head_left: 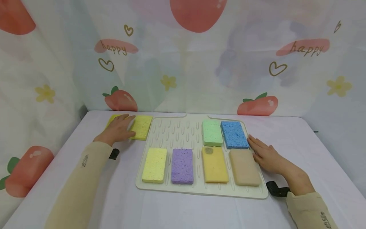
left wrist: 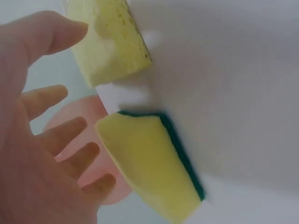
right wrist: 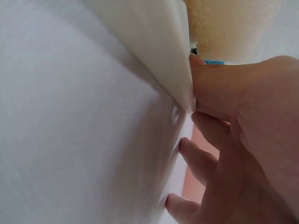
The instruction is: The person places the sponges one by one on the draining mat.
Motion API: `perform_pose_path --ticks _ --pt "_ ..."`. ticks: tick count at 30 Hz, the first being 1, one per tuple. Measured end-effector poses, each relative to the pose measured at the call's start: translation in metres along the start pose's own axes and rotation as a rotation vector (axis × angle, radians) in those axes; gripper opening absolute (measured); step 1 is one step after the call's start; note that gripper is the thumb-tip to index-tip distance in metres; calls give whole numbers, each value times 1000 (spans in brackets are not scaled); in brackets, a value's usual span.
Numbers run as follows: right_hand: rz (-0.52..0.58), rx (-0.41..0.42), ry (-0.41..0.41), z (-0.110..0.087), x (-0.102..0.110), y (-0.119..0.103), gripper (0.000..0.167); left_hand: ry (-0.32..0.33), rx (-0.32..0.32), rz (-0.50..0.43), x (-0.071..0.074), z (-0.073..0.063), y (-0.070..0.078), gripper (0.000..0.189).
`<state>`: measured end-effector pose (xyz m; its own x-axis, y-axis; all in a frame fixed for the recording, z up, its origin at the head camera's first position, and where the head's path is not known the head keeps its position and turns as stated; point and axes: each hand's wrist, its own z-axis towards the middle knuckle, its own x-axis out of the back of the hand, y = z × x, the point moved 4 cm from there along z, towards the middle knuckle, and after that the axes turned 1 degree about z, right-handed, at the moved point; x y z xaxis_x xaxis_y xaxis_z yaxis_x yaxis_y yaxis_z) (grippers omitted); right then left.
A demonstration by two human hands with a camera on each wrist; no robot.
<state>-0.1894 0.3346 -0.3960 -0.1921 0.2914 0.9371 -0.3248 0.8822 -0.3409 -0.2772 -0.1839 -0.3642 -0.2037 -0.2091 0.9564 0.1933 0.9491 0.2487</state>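
My left hand (head_left: 118,129) is over two sponges at the back left, its fingers spread and nothing held. One is a pitted yellow sponge (head_left: 142,127) beside the tray; the other, a yellow sponge with a green scouring side (left wrist: 149,161), is partly behind the hand in the head view. My right hand (head_left: 267,156) rests at the right edge of the cream ribbed tray (head_left: 174,127), thumb at the rim (right wrist: 159,51) and fingers reaching down to the table. Nearest to it on the tray are a blue sponge (head_left: 235,135) and a beige sponge (head_left: 244,167).
Also on the tray are a mint green sponge (head_left: 212,133), a pale yellow one (head_left: 154,165), a purple one (head_left: 182,166) and an orange-yellow one (head_left: 215,165) with a dark round spot. A patterned cloth backdrop (head_left: 183,63) stands behind the white table (head_left: 171,213).
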Motion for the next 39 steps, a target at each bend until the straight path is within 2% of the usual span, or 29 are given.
perform_pose_path --ticks 7,10,18,23,27,31,35,39 --pt "12 -3 -3 0 1 0 57 -23 12 32 -7 10 10 71" --pt "14 -3 -3 0 1 -1 57 -33 23 15 -10 11 12 71" --pt "12 -7 -4 1 0 0 58 -73 6 -41 -17 17 19 76" --pt "20 -11 -8 1 -1 1 58 -79 31 -49 -21 22 24 75" --pt "23 -8 -11 0 -1 2 58 -70 45 -36 -23 26 27 73" --pt "22 -8 -11 0 -1 3 58 -44 44 -1 -24 27 30 71" --pt "21 -13 -12 1 -1 3 58 -11 46 -7 -23 25 31 67" --pt "18 -7 -5 0 -1 3 57 10 26 0 -21 24 34 61"
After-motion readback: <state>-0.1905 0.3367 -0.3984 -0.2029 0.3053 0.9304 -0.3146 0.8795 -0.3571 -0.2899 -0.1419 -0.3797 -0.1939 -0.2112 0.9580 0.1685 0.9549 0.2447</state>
